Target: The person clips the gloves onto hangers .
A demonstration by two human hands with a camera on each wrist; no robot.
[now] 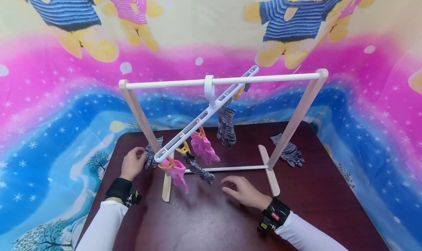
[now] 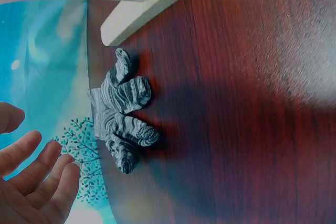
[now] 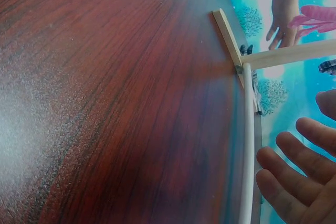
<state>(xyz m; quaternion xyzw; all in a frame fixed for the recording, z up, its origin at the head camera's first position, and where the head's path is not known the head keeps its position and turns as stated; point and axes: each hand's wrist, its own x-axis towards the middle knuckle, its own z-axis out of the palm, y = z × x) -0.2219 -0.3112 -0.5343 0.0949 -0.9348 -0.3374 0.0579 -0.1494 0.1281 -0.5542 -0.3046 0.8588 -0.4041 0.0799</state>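
Observation:
In the head view my left hand (image 1: 133, 163) hovers beside a grey-and-black striped glove (image 1: 152, 154) on the table's left. The left wrist view shows that glove (image 2: 126, 114) lying apart from my loosely bent fingers (image 2: 50, 153), which hold nothing. My right hand (image 1: 245, 190), also holding nothing, is in front of the rack with its fingers (image 3: 289, 145) relaxed. A white clip hanger (image 1: 197, 121) hangs slanted from the rack's top bar. Clipped to it are a near pink glove (image 1: 178, 174), a second pink glove (image 1: 204, 148), a striped glove (image 1: 199, 168) and another striped glove (image 1: 226, 128) farther back.
The rack has a white top bar (image 1: 171, 84), wooden uprights and a low white rod (image 1: 237, 168). Another striped glove (image 1: 291, 152) lies behind the right upright (image 1: 293, 122). A patterned cloth (image 1: 197, 56) surrounds the dark red table (image 1: 204, 221).

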